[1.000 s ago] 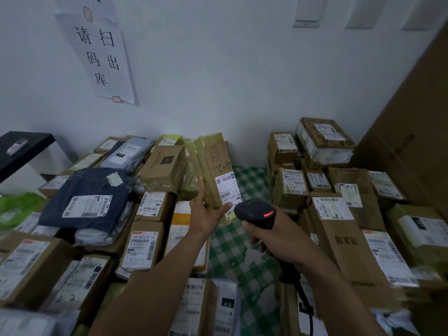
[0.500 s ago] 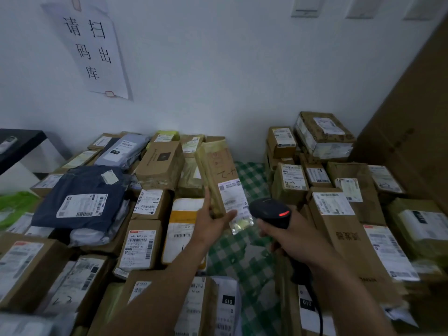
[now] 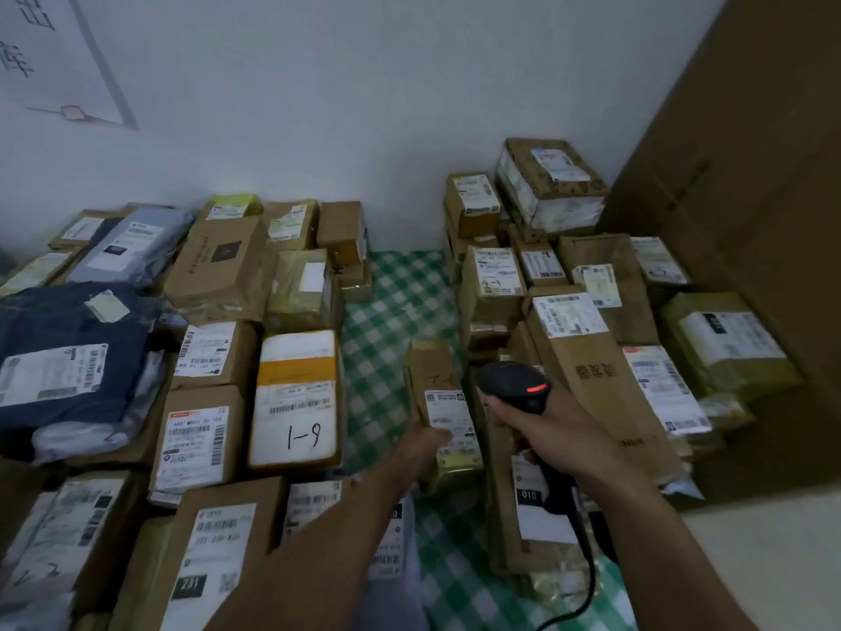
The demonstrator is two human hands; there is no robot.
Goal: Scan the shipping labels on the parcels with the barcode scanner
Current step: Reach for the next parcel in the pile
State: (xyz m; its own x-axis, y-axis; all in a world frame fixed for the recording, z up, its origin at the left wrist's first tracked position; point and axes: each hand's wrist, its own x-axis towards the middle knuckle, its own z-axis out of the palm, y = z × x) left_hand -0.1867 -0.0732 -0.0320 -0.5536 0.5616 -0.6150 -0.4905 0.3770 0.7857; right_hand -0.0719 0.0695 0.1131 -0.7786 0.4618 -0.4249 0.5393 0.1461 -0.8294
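The table (image 3: 396, 302) carried a green checked cloth, left bare in a strip running from just beyond your left fingers (image 3: 425, 437) back to the wall. Left of those fingers lay a box marked 1-9 (image 3: 296, 403), packed in among other labelled cardboard boxes. Right of your right fingers (image 3: 500, 412), a long brown parcel (image 3: 591, 375) leaned amid stacked boxes. The narrow parcel (image 3: 432, 380) in your left fingers reached down to the cloth; whether it rested there was unclear.

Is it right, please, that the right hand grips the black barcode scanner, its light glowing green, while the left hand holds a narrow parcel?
Not quite: in the head view the light on the barcode scanner glows red, not green. The right hand grips it, and the left hand holds the narrow parcel.
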